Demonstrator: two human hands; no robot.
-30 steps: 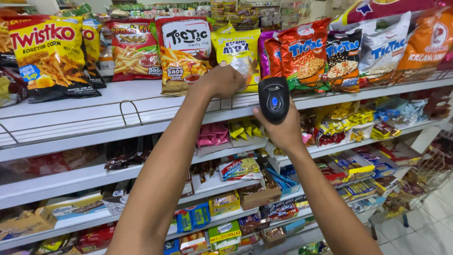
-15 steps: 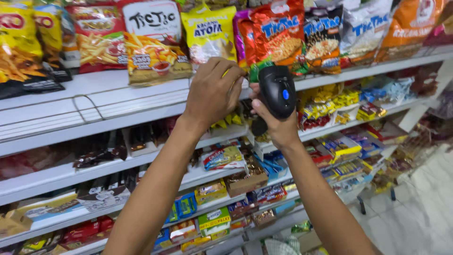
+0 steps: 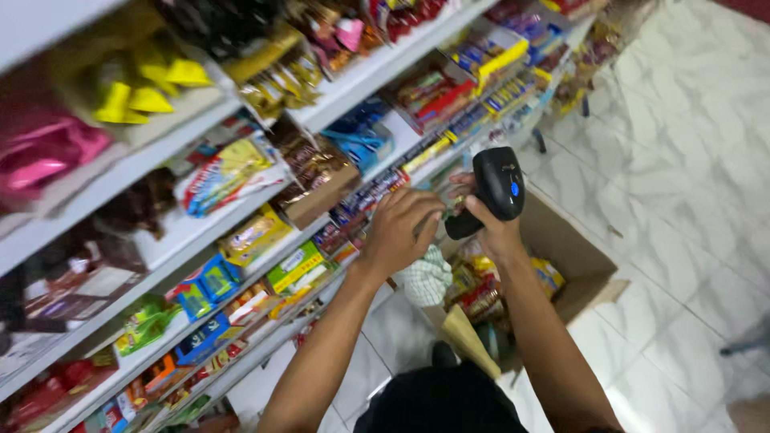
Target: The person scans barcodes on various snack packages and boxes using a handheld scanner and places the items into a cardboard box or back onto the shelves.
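Step in hand, as I read it: scanning stock at the low shelves. Right hand [image 3: 489, 228] is wrapped shut around the grip of a black handheld barcode scanner [image 3: 497, 186], head up, blue button facing the camera, nose toward the shelf. Scanner sits mid-frame, just right of the left hand, above the open cardboard box [image 3: 573, 252] on the floor.

Left hand [image 3: 399, 231] is curled, fingers bent in toward the scanner's front; something small may be pinched there, but I can't tell. The fingers hide it.

Pose: both forearms reach out and down from the near edge, wrists nearly touching, hands meeting in front of the lower shelf rows [image 3: 353, 212] of packets and bars. Box holds snack packets [image 3: 481, 293] and a checked cloth [image 3: 427, 277], directly under the hands.

Next move, my guess: the scanner window needs a flat, unblocked line to the code, so the left hand has to present the item's face and hold steady.

White tiled floor [image 3: 682, 184] to the right.
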